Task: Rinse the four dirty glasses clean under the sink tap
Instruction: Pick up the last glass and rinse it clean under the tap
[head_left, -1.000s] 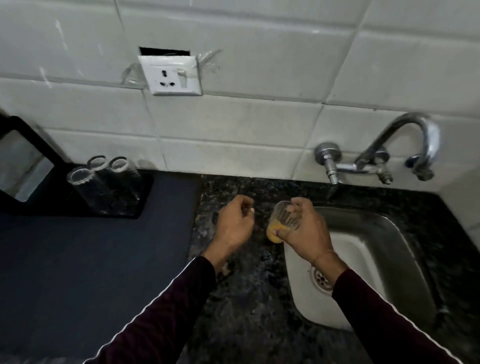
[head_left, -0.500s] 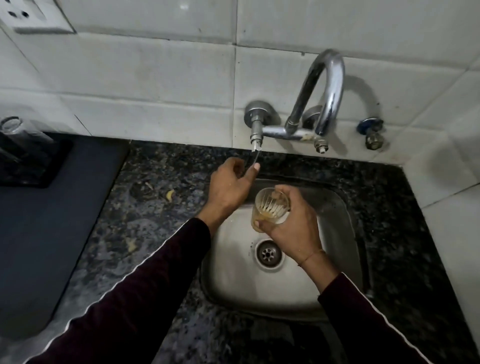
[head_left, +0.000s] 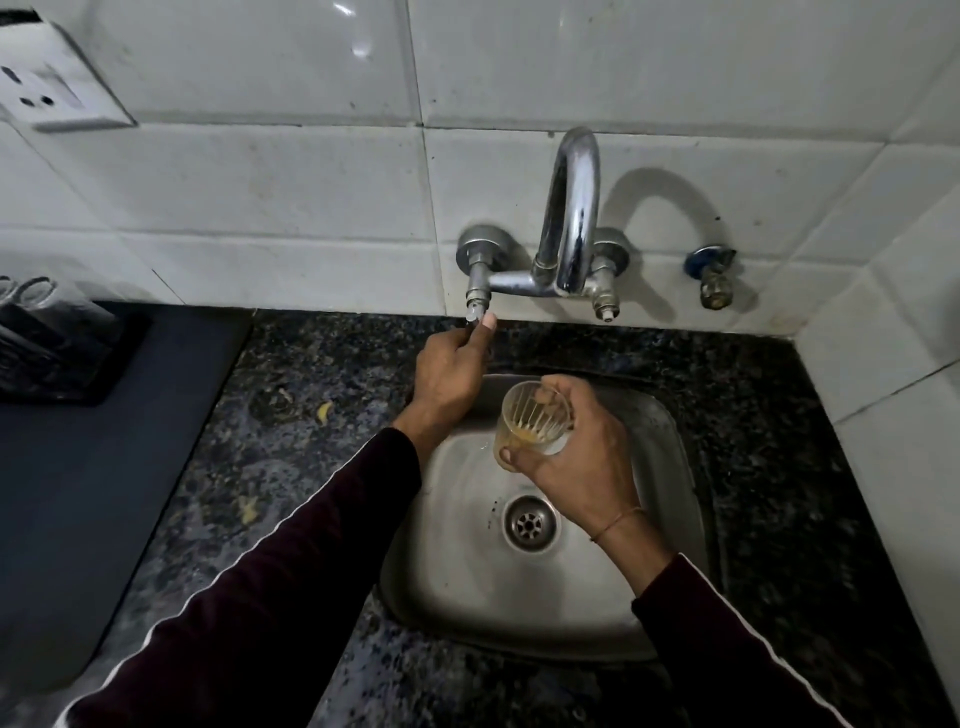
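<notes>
My right hand grips a ribbed clear glass with yellowish residue in its bottom, held upright over the steel sink. My left hand reaches up to the left valve handle of the chrome wall tap, fingers and thumb pinched round the thin lever below it. No water is visible from the spout. Other glasses stand at the far left edge on a black tray, only partly in view.
Dark speckled granite counter surrounds the sink, with small yellow scraps on it. A dark mat covers the left counter. A blue-capped angle valve is on the tiled wall at right; a wall socket at upper left.
The view has swung right from the counter to the sink. My right hand carried the glass over the basin, and my left hand rose to the tap's left valve lever.
</notes>
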